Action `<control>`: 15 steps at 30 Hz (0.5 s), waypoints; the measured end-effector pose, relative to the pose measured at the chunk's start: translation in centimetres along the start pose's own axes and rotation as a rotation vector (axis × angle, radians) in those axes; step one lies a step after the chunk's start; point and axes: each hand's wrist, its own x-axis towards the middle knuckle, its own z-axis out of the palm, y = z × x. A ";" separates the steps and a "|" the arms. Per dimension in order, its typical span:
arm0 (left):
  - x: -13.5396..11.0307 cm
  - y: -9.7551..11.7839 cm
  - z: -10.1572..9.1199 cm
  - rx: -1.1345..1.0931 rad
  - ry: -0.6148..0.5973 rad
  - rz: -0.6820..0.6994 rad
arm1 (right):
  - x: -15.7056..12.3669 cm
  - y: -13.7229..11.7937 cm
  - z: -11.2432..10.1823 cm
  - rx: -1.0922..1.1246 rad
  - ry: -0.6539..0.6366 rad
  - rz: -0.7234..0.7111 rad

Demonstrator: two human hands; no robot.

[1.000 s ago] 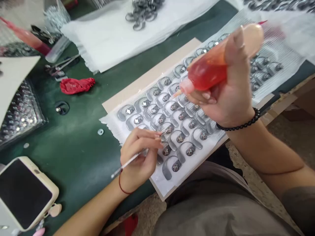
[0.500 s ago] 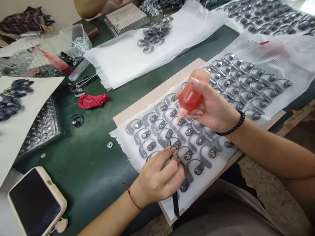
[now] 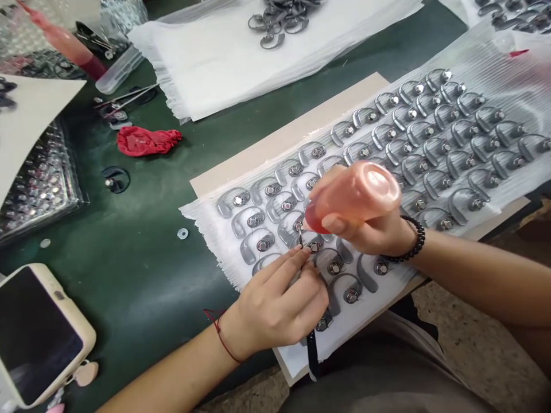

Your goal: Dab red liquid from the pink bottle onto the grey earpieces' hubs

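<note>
My right hand (image 3: 370, 232) grips an orange-red squeeze bottle (image 3: 353, 195), tipped nozzle-down over rows of grey hook-shaped metal parts (image 3: 430, 143) with shiny round studs. These parts lie on a white foam sheet (image 3: 508, 92) over a cardboard board (image 3: 275, 143). My left hand (image 3: 279, 304) pinches a thin dark pick (image 3: 301, 242), its tip by a stud just under the bottle's nozzle. A black strap (image 3: 310, 355) hangs below that hand.
A phone (image 3: 38, 332) lies at the lower left on the green table (image 3: 142, 275). A red crumpled scrap (image 3: 148, 140), tweezers (image 3: 129, 97), a small washer (image 3: 183, 233), a tray of studs (image 3: 38, 189), a second foam sheet (image 3: 241, 51) with loose hooks (image 3: 282, 20).
My right hand has lowered the bottle from high above the sheet to nozzle-down near the front rows. My left hand swapped grip from a long white stick to a short dark pick.
</note>
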 end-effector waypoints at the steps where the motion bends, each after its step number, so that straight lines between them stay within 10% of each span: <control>1: 0.0 0.0 0.0 -0.004 0.001 -0.001 | -0.1 0.0 0.1 -0.045 -0.008 -0.016; 15: 0.0 -0.2 0.0 -0.039 -0.006 -0.003 | 0.0 0.0 0.5 -0.205 -0.027 0.079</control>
